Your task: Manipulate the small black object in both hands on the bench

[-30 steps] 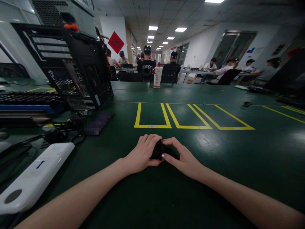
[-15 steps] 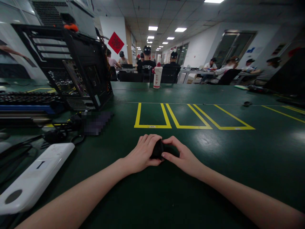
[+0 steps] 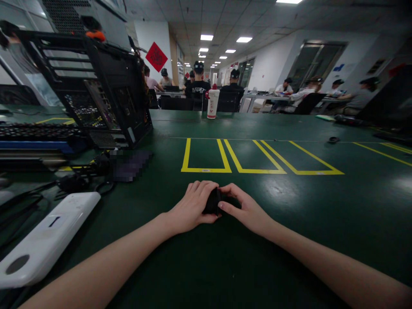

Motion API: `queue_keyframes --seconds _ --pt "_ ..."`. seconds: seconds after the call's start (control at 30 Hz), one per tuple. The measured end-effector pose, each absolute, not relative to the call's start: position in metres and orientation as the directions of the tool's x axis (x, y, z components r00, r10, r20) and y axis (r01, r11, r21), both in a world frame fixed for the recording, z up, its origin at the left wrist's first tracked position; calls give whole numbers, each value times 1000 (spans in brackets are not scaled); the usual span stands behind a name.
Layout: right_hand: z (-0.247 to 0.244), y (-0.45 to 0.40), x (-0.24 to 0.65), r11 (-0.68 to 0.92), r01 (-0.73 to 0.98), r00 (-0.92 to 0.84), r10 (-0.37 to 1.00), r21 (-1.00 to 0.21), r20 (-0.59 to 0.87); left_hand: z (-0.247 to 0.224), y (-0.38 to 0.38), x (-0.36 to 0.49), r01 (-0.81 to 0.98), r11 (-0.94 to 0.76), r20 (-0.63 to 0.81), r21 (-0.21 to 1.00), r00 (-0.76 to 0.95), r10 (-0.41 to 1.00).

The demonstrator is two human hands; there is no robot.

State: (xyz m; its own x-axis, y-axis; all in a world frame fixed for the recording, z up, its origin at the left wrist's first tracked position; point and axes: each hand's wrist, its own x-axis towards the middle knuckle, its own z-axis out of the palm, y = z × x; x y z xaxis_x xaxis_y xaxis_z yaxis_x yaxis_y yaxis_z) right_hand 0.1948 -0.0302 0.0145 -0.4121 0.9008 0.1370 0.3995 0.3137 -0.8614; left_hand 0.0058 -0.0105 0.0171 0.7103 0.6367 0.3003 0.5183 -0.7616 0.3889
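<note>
I see an open-plan office fitted out as a tech workroom: beyond the hands, people [image 3: 198, 88] in caps sit at long desks under ceiling panel lights [image 3: 244, 40]; left of the hands stands an open computer case [image 3: 124, 96], and yellow tape [image 3: 206, 170] marks bays on the green table [image 3: 273, 266].

Tabletop [image 3: 257, 257], dark green; tape outlines [image 3: 206, 171], bright yellow. Object between hands, black [image 3: 211, 201]. Bottle [image 3: 212, 103], white with red markings, red top. Diamond wall hanging [image 3: 156, 56], red, darker central motif. Computer case [image 3: 124, 94], black.
</note>
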Motion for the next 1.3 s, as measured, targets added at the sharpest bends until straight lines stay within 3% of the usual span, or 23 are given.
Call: queue_keyframes --seconds 0.27,0.57,0.93,1.3 --pt "18 -32 197 419 455 -445 871 -786 207 17 -11 5 504 -767 320 396 707 630" --pt "13 -31 195 343 420 -390 904 -840 174 17 -12 7 501 -762 323 410 702 635" --pt "12 -33 196 390 375 -430 877 -841 215 15 -13 4 512 -738 309 441 685 660" --pt "15 -34 195 367 377 -431 882 -850 189 18 -9 -3 503 -675 208 540 698 685"
